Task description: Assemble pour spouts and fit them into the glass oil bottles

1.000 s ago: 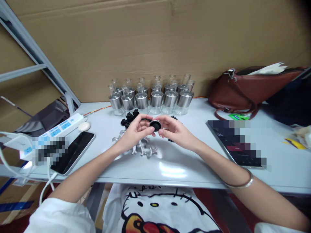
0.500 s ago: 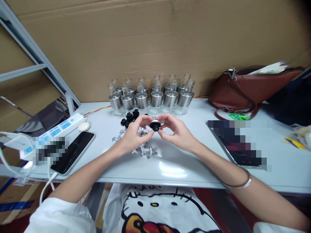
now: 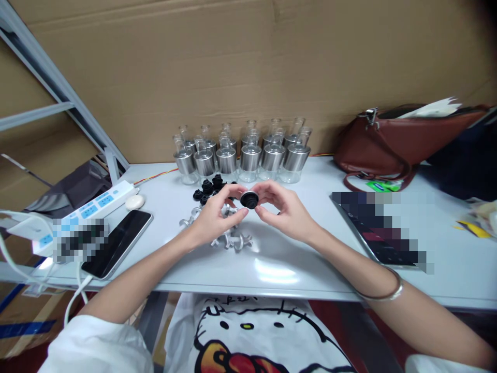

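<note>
Both forearms reach in over the table edge, bent inward, hands meeting mid-table, thumbs toward the body, fingers curled behind. Left hand (image 3: 218, 213) and right hand (image 3: 288, 211) both grasp a round, black, ribbed stopper with a silver metal rim (image 3: 249, 200), pinched at its sides by the fingertips; it's held above the table, stepped black rings facing the wearer. Right forearm wears a silver metal bangle (image 3: 382, 298). Tabletop (image 3: 310, 254) is smooth, pale grey, glossy with a light reflection. Behind the left hand: a cluster of black, ridged, rubbery stoppers (image 3: 207, 186). Just beside and partly under that hand: shiny silver metal pieces with curved, pronged ends (image 3: 237, 241). Further back, clear glass bottles with brushed-metal sleeves (image 3: 250, 155) stand upright in two rows, narrow necks up, before a brown cardboard wall (image 3: 186, 67). Right side: reddish-brown leather bag (image 3: 392, 142), top open, white papers (image 3: 433, 110) sticking out. Bottle contents: can't tell.
</note>
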`<state>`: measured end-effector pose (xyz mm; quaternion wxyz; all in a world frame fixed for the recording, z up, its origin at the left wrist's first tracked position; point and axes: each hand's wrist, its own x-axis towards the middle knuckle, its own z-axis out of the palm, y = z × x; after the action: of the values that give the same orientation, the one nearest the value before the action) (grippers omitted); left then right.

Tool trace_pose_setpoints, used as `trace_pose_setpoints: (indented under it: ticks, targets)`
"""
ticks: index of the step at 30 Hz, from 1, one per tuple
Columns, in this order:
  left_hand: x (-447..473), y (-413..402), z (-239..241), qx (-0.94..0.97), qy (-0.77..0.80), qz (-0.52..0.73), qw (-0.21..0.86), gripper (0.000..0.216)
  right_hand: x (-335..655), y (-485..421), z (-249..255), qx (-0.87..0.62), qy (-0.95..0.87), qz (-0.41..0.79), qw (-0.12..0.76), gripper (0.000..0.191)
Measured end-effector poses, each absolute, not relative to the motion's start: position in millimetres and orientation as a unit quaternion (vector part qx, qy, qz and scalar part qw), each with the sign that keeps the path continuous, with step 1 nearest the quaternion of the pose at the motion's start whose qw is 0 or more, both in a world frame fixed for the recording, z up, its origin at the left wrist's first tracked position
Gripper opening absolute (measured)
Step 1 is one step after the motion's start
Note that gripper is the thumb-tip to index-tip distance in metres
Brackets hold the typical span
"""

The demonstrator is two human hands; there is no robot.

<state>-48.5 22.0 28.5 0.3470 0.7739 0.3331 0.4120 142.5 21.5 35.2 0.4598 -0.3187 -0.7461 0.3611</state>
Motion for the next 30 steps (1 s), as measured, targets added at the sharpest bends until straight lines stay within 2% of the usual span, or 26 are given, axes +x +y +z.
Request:
trace_pose_setpoints:
  ticks: [5,8,11,18,23,30]
  targets:
    - [-49.7,25.1,29.2,0.803,0.362,0.431,0.198,0.023,143.0,23.1,35.1,-0.305,-0.738,0.396,0.454,0.02]
    - [-49.3,26.7,29.2,0.805,0.35,0.452,0.16,0.02,142.7,23.5,34.5,-0.314,-0.737,0.387,0.457,0.024]
    - [-49.4,26.9,27.4,0.806,0.345,0.452,0.163,0.021,142.5,23.1,34.3,-0.336,-0.741,0.357,0.459,0.027]
    - [-52.0,27.6,25.3,0.815,0.348,0.441,0.144,0.026,142.8,22.6,34.9,-0.353,-0.725,0.369,0.462,0.02]
    - [-52.6,27.4,28.3,0.817,0.349,0.437,0.141,0.013,143.8,23.4,34.4,-0.364,-0.723,0.359,0.465,0.018]
    - [-50.4,27.7,31.3,0.793,0.384,0.424,0.208,0.013,145.4,25.8,33.0,-0.383,-0.745,0.325,0.439,0.019]
